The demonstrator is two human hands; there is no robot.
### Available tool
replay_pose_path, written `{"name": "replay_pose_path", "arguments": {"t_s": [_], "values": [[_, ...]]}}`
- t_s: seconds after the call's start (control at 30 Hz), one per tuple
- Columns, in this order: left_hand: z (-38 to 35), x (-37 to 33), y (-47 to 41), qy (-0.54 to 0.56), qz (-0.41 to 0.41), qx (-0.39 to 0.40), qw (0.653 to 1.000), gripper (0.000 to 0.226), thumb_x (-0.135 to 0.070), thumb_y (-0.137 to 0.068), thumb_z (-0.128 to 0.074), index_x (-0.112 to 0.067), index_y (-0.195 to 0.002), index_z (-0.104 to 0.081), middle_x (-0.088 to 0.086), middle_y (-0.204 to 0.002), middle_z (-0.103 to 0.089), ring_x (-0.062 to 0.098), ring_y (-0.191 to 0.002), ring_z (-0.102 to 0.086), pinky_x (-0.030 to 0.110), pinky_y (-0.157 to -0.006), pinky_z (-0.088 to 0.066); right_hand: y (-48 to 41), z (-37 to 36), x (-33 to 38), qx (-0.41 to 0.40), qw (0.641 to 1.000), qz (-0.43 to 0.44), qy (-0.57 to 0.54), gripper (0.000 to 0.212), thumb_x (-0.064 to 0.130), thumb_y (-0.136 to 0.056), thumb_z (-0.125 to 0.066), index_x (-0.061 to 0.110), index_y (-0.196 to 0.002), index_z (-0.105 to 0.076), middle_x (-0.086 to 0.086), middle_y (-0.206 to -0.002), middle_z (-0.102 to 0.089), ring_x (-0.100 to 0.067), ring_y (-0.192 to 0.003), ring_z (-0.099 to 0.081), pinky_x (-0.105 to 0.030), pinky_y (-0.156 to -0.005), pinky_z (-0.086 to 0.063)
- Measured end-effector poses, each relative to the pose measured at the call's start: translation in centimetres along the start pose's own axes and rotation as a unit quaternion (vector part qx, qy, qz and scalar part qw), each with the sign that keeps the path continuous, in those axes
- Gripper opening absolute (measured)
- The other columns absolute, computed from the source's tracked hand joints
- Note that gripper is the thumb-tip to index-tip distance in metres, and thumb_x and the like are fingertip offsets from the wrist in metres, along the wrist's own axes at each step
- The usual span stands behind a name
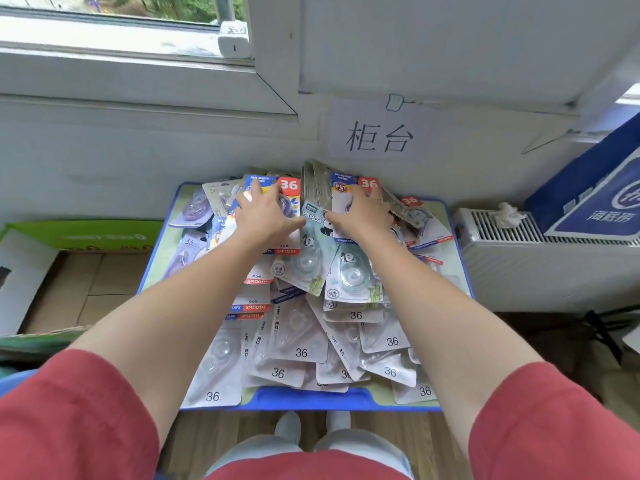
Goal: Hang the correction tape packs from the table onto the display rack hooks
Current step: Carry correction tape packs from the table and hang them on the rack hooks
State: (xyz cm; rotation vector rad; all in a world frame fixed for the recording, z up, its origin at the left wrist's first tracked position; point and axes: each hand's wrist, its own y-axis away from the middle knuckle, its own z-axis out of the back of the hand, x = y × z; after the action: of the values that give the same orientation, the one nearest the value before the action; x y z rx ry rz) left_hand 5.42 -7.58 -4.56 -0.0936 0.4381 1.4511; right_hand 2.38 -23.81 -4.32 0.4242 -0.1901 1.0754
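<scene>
Pressing flat on the far end of the heap of correction tape packs, left hand and right hand alike, fingers splayed apart and curled round nothing. Between the thumbs, a panda pack; just past the fingertips, a sheaf of packs standing on edge near the wall.

Likely trouble: slick blister cards sliding over one another, nudging those at the blue worktop rim onto the floor, or lifting two stuck together.

No room beyond the fingers; cardboard box off left, radiator close right. No display rack in view.
</scene>
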Motion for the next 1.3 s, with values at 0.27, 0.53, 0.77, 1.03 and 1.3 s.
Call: {"name": "replay_pose_path", "arguments": {"t_s": [0.27,0.53,0.77,1.03,1.3], "values": [[0.7,0.7,2.5,0.018,-0.052,-0.074,0.996,0.084,-0.053,-0.081,-0.063,-0.024,-0.150,-0.024,0.010,-0.158,-0.007,0.041,-0.140,-0.014,0.048,-0.114,-0.020,4.5,-0.5,-1.2,-0.081,0.995,0.050,-0.011,0.079,0.052,-0.083,-0.064,0.028,-0.148,-0.026,-0.009,-0.159,-0.009,-0.037,-0.139,-0.021,-0.046,-0.110,-0.026],[0.7,1.3,8.8,0.007,-0.055,-0.093,0.994,0.084,-0.055,-0.082,-0.061,-0.025,-0.150,-0.023,0.010,-0.159,-0.006,0.040,-0.142,-0.010,0.046,-0.116,-0.016,11.0,-0.9,-3.1,-0.081,0.994,0.066,0.003,0.082,0.053,-0.085,-0.061,0.026,-0.151,-0.020,-0.010,-0.160,-0.006,-0.037,-0.143,-0.013,-0.048,-0.113,-0.021],[-3.0,3.1,19.4,-0.022,-0.026,-0.090,0.995,0.086,-0.055,-0.083,-0.060,-0.026,-0.152,-0.016,0.010,-0.159,-0.003,0.039,-0.145,-0.002,0.047,-0.118,-0.011,19.9,-3.7,-6.7,-0.064,0.993,0.093,-0.016,0.082,0.051,-0.086,-0.062,0.028,-0.152,-0.017,-0.010,-0.160,-0.004,-0.039,-0.145,-0.008,-0.051,-0.115,-0.016],[-9.0,4.8,31.8,-0.078,-0.009,-0.044,0.996,0.086,-0.059,-0.086,-0.054,-0.027,-0.153,-0.010,0.010,-0.160,0.003,0.038,-0.145,0.004,0.047,-0.119,-0.004,31.2,-7.7,-12.4,-0.041,0.996,0.078,0.002,0.082,0.054,-0.087,-0.058,0.026,-0.152,-0.017,-0.011,-0.160,-0.006,-0.037,-0.144,-0.012,-0.049,-0.113,-0.024],[-11.9,6.2,41.7,-0.039,-0.040,-0.021,0.998,0.084,-0.052,-0.086,-0.059,-0.027,-0.152,-0.013,0.009,-0.160,0.000,0.039,-0.145,0.001,0.047,-0.117,-0.009,41.4,-11.4,-17.5,-0.044,0.999,0.029,-0.015,0.081,0.055,-0.084,-0.061,0.027,-0.150,-0.022,-0.006,-0.158,-0.011,-0.036,-0.141,-0.019,-0.048,-0.109,-0.030]]}}
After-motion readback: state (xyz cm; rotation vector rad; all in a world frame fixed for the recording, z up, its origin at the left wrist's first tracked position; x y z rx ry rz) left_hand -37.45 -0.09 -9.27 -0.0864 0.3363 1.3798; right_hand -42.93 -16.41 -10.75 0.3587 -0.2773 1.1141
